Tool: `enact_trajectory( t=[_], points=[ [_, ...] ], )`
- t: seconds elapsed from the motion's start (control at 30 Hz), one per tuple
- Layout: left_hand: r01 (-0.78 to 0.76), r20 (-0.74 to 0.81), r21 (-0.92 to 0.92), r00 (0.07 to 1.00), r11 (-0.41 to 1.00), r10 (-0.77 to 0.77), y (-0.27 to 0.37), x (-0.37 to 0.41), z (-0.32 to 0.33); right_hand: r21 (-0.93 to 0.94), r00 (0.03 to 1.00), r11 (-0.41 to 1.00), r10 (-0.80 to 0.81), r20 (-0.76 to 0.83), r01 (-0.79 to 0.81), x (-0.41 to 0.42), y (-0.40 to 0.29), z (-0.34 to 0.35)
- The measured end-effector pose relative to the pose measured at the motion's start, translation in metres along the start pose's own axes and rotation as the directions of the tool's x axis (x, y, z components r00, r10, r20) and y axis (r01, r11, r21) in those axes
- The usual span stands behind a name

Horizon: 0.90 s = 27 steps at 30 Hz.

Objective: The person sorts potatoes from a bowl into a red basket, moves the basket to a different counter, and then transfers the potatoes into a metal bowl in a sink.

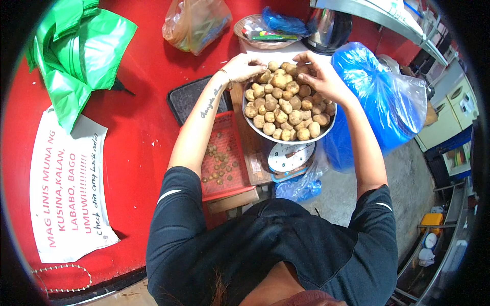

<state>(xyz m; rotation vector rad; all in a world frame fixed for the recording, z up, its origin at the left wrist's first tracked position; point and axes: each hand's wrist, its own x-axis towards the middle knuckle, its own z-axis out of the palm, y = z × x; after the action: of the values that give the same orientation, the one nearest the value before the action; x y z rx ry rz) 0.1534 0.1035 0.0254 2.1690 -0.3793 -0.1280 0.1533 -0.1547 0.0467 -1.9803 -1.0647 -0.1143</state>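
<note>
Small round potatoes [285, 103], still with soil on them, are heaped in a metal bowl [264, 134]. The bowl rests on top of a dial scale [277, 158], whose white face shows below the rim. At the far left edge of the heap, my left hand [247, 68] has its fingertips against the potatoes; whether they grip one is hidden. My right hand [314, 74] is over the far right side, thumb and fingers apart, with potatoes visible in the gap.
Left of the bowl, a red plastic basket [214, 132] holds several tiny potatoes beside a dark tray [191, 97]. Large blue plastic bags [367, 103] bulge close by my right arm. Behind the bowl are a wicker basket [239, 32] and an electric kettle [333, 28]. Green plastic bags [95, 49] hang at left.
</note>
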Motion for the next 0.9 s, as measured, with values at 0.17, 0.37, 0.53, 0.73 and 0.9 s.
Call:
enact_trajectory(
  t=[0.17,0.37,0.53,0.73,0.9],
  points=[
    [0.068,0.023,-0.128,0.998,0.989,-0.066,-0.003,0.003,-0.004,-0.173,0.999,0.985,-0.014,0.046,0.022,0.001,0.005,0.004],
    [-0.067,0.104,-0.069,0.992,0.995,0.074,-0.012,0.002,-0.005,-0.138,0.999,0.989,-0.045,-0.002,0.044,0.0,-0.008,0.004],
    [-0.139,-0.039,-0.091,0.99,0.986,0.136,0.018,0.0,-0.006,-0.199,0.98,0.978,-0.098,-0.176,0.062,-0.012,-0.01,-0.012],
    [-0.375,0.004,0.073,0.927,0.924,0.376,0.076,-0.003,0.032,0.064,0.957,0.998,-0.005,-0.292,0.024,-0.038,-0.008,-0.023],
    [-0.643,0.003,0.373,0.722,0.669,0.692,0.077,0.011,0.082,0.191,0.951,0.98,0.009,-0.308,0.053,-0.06,-0.014,-0.023]
  ],
)
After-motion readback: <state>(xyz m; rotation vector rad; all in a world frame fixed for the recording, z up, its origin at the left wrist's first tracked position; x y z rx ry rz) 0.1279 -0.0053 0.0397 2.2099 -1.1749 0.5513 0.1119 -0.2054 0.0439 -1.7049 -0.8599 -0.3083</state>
